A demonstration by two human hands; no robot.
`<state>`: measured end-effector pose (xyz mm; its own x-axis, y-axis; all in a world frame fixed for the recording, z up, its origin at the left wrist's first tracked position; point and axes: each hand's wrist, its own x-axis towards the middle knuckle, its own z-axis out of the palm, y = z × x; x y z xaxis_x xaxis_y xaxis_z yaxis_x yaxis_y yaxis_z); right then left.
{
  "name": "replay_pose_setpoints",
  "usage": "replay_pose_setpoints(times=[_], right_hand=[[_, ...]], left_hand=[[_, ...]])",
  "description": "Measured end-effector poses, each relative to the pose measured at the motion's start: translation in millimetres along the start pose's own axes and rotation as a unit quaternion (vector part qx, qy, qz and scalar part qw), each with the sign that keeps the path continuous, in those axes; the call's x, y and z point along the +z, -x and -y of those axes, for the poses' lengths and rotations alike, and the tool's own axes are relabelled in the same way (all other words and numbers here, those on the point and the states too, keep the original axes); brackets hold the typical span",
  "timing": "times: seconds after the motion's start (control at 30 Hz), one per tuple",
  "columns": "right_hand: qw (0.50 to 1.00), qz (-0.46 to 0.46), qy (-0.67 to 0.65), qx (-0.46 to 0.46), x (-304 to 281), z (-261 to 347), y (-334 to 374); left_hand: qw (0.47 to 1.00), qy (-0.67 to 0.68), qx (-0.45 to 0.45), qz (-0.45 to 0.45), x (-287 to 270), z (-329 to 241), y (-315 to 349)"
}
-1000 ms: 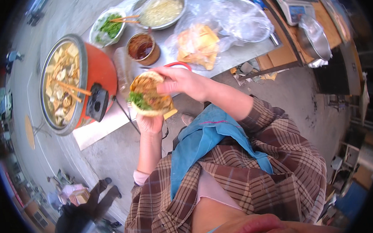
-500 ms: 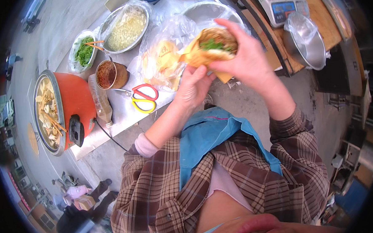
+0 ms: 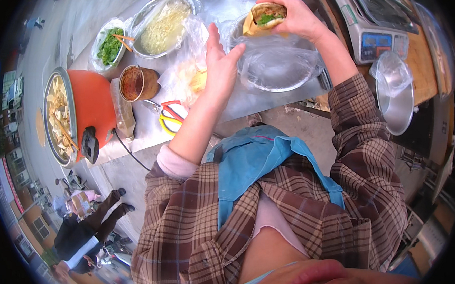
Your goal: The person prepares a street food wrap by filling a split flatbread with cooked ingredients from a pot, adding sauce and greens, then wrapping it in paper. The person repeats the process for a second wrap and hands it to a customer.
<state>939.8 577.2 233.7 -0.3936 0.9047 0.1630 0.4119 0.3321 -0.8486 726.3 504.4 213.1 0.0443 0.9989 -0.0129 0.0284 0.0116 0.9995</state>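
My right hand (image 3: 303, 21) is raised over the far side of the table and grips a filled flatbread sandwich (image 3: 269, 16). Brown filling and green leaves show at its open edge, and yellow paper wraps its lower part. Below it is a wide metal bowl (image 3: 281, 89) covered with clear plastic film. My left hand (image 3: 221, 65) is up with fingers stretched and thumb apart, holding nothing. It hovers over a clear plastic bag with yellow paper wrappers (image 3: 198, 81), partly hiding them. Scissors (image 3: 166, 126) with red and yellow handles lie beside my left forearm.
At left stand an orange-red cooker (image 3: 93, 105) of food with chopsticks, a bottle (image 3: 125, 116) and a sauce pot (image 3: 149, 85). Beyond are greens (image 3: 110, 49) and a bowl of pale shreds (image 3: 165, 29). Right: a scale (image 3: 371, 46), a steel bowl (image 3: 397, 115). A person (image 3: 83, 232) is lower left.
My right hand has carried the sandwich away from me, over the film-covered bowl. My left hand has let go of it, moved away and spread its fingers.
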Motion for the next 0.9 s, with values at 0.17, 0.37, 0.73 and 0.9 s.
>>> replay_pose_setpoints(times=[0.17, 0.37, 0.73, 0.9], right_hand=[[0.998, 0.012, 0.055, 0.036, 17, -19, -7], [0.998, 0.008, 0.057, 0.035, 15, -17, -17], [0.992, 0.057, 0.114, 0.019, 5, -19, -17], [0.979, 0.052, 0.196, 0.011, 4, -11, -22]], left_hand=[[0.964, -0.262, 0.011, -0.034, -5, 25, -53], [0.946, -0.315, 0.046, -0.059, -8, 23, -57], [0.996, 0.087, -0.016, 0.021, 1, -28, -61], [0.973, 0.224, -0.026, 0.05, 16, -49, -71]])
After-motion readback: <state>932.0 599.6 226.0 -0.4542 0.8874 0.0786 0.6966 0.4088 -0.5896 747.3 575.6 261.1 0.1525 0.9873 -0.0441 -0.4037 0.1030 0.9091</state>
